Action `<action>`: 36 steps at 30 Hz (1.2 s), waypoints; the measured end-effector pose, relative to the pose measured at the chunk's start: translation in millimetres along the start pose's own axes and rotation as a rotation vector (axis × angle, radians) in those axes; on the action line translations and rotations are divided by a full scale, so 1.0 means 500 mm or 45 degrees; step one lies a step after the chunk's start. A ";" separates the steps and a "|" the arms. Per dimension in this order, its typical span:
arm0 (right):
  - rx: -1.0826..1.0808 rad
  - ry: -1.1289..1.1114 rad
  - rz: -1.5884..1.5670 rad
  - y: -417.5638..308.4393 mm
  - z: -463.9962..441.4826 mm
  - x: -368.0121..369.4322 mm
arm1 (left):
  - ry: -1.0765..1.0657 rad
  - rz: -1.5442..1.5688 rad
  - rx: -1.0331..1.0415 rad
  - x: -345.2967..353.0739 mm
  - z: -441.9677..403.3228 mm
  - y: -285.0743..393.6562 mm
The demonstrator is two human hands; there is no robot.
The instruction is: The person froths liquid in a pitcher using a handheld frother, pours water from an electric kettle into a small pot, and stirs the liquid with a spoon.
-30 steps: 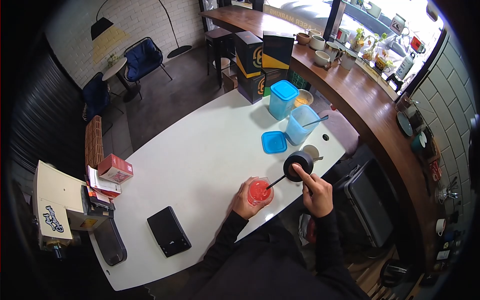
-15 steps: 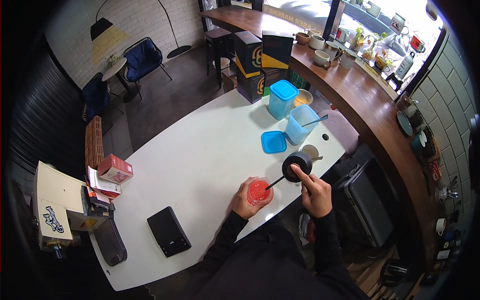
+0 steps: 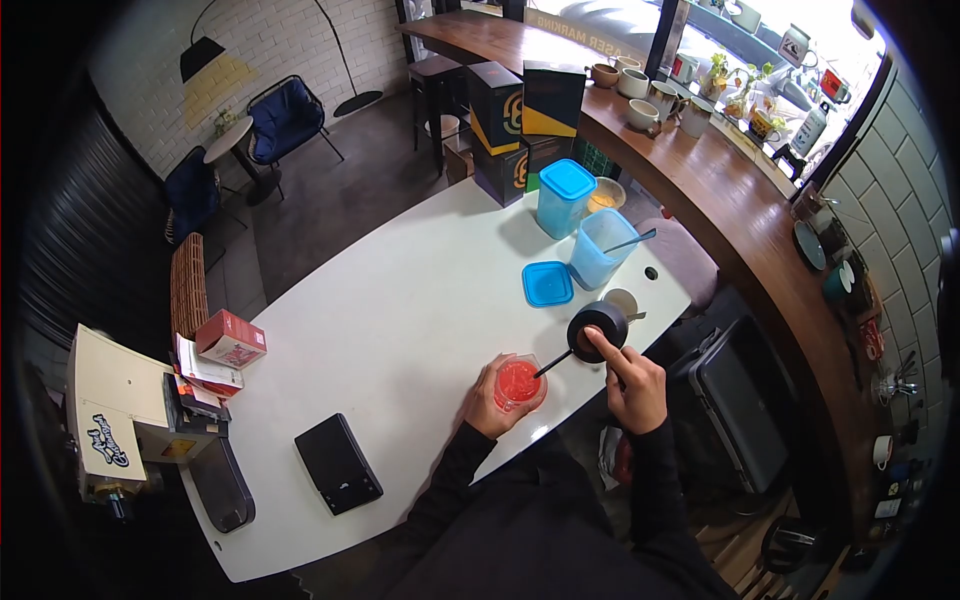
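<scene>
- Near the front edge of the tabletop [image 3: 380,310], the left hand [image 3: 487,407] is wrapped around a clear glass [image 3: 540,394] with a red drink [image 3: 518,378] in it.
- Beside it, the right hand [image 3: 642,396] grips a round black kettle [image 3: 580,347], with one finger on its top.
- The thin spout [image 3: 556,364] points into the glass. It looks like pouring is the step in hand, but I cannot tell if water is running.
- I think the next move calls for a calm right hand and a still glass, so nothing spills over the rim.
- Just past the kettle is a small cup [image 3: 620,299] with a spoon. Farther off are an open blue tub [image 3: 590,268], a flat blue lid [image 3: 548,285] and a closed blue tub [image 3: 562,210].
- Up on the window, the words [image 3: 602,43] say "LASER MARKING", but backwards.
- On the black boxes [image 3: 549,101] there is a curly yellow mark. The curly writing [image 3: 106,438] on the cream machine [image 3: 120,372] is too hard to read.
</scene>
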State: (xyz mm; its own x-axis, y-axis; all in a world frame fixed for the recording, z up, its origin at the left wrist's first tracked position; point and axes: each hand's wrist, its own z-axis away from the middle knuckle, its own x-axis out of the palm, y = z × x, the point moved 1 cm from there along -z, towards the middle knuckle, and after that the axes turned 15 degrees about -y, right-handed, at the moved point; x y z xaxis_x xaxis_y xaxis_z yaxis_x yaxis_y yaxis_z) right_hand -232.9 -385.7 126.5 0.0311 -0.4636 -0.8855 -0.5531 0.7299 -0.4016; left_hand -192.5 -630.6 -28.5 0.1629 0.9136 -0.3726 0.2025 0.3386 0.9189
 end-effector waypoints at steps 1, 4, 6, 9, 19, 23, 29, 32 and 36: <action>0.002 -0.021 -0.011 0.000 0.001 0.002 | 0.001 0.000 -0.001 0.000 0.000 0.000; -0.004 0.004 -0.031 -0.002 -0.001 -0.003 | -0.001 -0.020 -0.001 0.000 0.000 0.002; -0.005 0.037 -0.037 -0.002 -0.005 -0.007 | 0.004 -0.003 0.000 0.000 0.000 0.001; -0.005 0.074 -0.025 0.002 -0.006 -0.009 | 0.020 -0.030 0.039 0.002 -0.002 -0.002; -0.021 -0.003 -0.006 0.002 0.001 0.001 | 0.006 0.044 -0.005 0.004 0.001 -0.006; -0.019 0.051 -0.033 0.000 -0.007 -0.011 | 0.021 -0.003 0.033 0.004 -0.002 -0.009; -0.014 0.054 0.013 0.004 -0.006 -0.003 | 0.015 0.011 0.030 0.004 -0.001 -0.010; -0.022 -0.026 0.004 0.000 -0.004 0.003 | -0.004 0.014 -0.012 0.001 0.000 -0.006; -0.019 -0.012 -0.006 -0.001 -0.007 -0.001 | -0.014 0.003 -0.018 0.001 0.000 -0.007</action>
State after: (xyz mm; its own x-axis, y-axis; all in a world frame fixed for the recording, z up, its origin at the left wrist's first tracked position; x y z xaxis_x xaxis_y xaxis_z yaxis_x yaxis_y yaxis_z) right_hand -235.4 -387.5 127.6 0.0417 -0.4625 -0.8857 -0.5650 0.7202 -0.4026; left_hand -192.9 -631.2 -31.7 0.1736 0.9120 -0.3716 0.1887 0.3395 0.9215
